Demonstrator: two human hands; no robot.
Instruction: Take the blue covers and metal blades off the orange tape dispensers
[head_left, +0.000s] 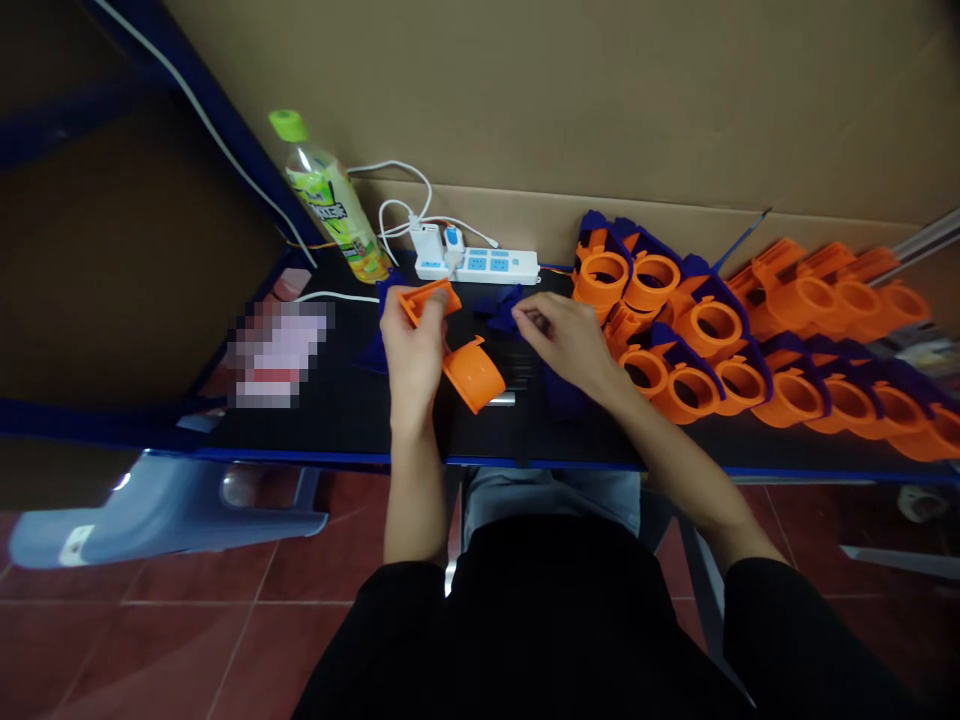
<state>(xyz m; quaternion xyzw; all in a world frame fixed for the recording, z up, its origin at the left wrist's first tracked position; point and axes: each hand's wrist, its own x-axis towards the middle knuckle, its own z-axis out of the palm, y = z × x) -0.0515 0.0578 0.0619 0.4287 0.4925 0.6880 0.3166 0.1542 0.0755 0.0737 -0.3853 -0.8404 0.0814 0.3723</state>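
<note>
My left hand is closed around an orange plastic part, a flat bracket at the top joined to a cup-shaped ring below. My right hand pinches a dark blue piece just right of that part, fingers pressed together. Both hands hover over the black table. Rows of orange rings fitted with dark blue pieces lie to the right of my right hand.
A green-capped drink bottle leans at the back left. A white power strip with plugged chargers and white cables sits against the cardboard wall. A blurred pink-white object lies left. A pale blue plastic chair stands below the table edge.
</note>
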